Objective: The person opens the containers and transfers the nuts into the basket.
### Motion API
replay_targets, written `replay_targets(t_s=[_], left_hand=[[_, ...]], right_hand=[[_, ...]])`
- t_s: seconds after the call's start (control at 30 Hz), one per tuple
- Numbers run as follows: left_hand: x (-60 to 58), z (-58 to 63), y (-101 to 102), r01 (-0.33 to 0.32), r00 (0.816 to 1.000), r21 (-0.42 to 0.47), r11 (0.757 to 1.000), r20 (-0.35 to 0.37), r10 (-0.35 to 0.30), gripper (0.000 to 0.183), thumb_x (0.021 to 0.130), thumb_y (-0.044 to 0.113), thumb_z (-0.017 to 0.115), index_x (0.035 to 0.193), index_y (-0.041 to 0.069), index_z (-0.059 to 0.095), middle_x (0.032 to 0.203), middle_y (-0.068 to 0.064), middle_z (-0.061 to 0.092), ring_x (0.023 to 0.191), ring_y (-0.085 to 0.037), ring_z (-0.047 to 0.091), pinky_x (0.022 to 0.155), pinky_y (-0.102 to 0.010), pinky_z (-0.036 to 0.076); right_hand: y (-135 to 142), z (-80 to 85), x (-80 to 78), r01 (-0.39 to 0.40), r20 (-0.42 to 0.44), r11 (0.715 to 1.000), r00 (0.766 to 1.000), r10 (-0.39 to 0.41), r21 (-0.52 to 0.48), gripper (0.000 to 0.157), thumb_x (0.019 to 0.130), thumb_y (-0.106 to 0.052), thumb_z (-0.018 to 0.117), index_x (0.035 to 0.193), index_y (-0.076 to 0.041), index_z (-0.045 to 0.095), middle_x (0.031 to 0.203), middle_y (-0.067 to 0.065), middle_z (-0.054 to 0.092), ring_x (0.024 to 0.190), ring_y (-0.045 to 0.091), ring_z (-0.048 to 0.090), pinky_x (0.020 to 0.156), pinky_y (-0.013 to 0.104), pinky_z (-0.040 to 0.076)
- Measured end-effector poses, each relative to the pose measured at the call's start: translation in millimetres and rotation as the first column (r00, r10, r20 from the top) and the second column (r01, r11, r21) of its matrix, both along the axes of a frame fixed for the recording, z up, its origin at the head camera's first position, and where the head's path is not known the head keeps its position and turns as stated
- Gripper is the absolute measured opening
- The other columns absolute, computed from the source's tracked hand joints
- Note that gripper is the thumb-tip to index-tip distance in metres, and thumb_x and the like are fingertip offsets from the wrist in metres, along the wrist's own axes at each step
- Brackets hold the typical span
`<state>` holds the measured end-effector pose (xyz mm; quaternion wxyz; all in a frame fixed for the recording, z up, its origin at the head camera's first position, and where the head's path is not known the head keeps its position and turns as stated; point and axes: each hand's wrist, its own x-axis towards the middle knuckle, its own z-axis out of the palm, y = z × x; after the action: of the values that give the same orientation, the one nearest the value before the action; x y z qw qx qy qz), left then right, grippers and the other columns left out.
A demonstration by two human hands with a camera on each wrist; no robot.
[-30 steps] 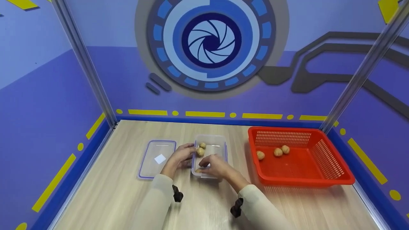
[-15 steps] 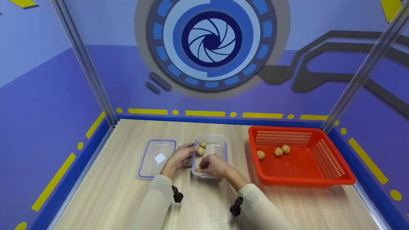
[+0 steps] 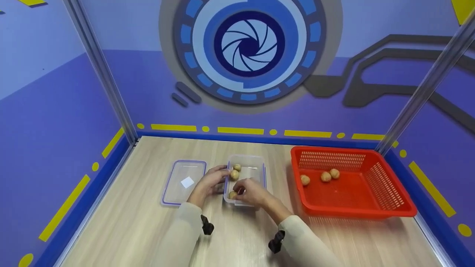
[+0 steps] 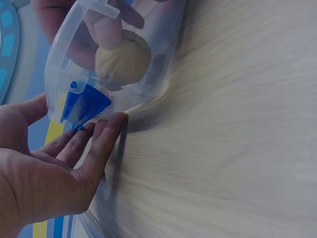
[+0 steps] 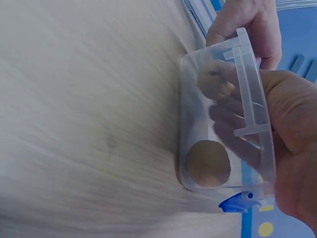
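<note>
Three walnuts show in a clear plastic food container [image 3: 255, 159] in the head view. My right hand [image 3: 252, 192] reaches into it and pinches the walnut [image 3: 232, 194] at the near left corner, seen in the left wrist view through the wall. Another walnut [image 5: 208, 163] sits under that hand in the right wrist view, hidden from above. My left hand [image 3: 211, 181] rests against the container's left side, fingers fairly straight along the outer wall beside a blue latch [image 4: 86, 104]. Two walnuts, a nearer one [image 3: 234, 174] and a farther one [image 3: 236, 168], lie along the left wall.
A clear lid [image 3: 178, 191] with a purple seal and a white square lies left of the container. On the right stands a red basket [image 3: 356, 213] with three walnuts [image 3: 326, 177]. Decorated panels [image 3: 111, 96] close the table in behind and at both sides.
The right hand's fingers have drawn together on the near left walnut, and more of that walnut shows now. The left hand stays in place. The view has shifted slightly.
</note>
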<state>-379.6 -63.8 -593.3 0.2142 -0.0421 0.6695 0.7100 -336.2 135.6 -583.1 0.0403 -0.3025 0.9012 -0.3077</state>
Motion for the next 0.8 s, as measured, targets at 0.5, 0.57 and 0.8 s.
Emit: replay_targets(t_s=[0.5, 0.57, 0.8], left_hand=[[-4.6, 0.2, 2.4, -0.018, 0.999, -0.011, 1.0, 0.041, 0.019, 0.061, 0.105, 0.026, 0.063, 0.16, 0.008, 0.043, 0.144, -0.016, 0.063, 0.13, -0.031, 0.061, 0.097, -0.049, 0.056], [-4.6, -0.8, 2.6, -0.017, 0.999, -0.009, 1.0, 0.04, 0.018, 0.06, 0.106, 0.026, 0.062, 0.159, 0.006, 0.043, 0.143, -0.016, 0.064, 0.129, -0.031, 0.062, 0.098, -0.049, 0.056], [-3.6, -4.3, 3.5, -0.024, 0.999, -0.013, 1.0, 0.039, 0.025, 0.059, 0.105, 0.03, 0.066, 0.154, 0.003, 0.048, 0.142, -0.018, 0.064, 0.129, -0.031, 0.061, 0.096, -0.047, 0.056]], right_hand=[[0.1, 2.0, 10.6, 0.056, -0.208, 0.994, 0.975, -0.074, -0.092, 0.026, 0.091, -0.012, 0.085, 0.113, -0.002, 0.074, 0.108, 0.007, 0.07, 0.1, 0.019, 0.072, 0.087, 0.034, 0.061], [1.4, 3.8, 11.4, 0.054, -0.233, 0.993, 0.97, -0.076, -0.101, 0.025, 0.091, -0.012, 0.085, 0.112, -0.003, 0.074, 0.108, 0.007, 0.07, 0.099, 0.019, 0.071, 0.087, 0.034, 0.061], [9.5, 17.6, 13.4, 0.042, -0.309, 0.992, 0.948, -0.078, -0.122, 0.021, 0.092, -0.014, 0.085, 0.107, -0.004, 0.075, 0.102, 0.007, 0.071, 0.093, 0.02, 0.071, 0.083, 0.034, 0.061]])
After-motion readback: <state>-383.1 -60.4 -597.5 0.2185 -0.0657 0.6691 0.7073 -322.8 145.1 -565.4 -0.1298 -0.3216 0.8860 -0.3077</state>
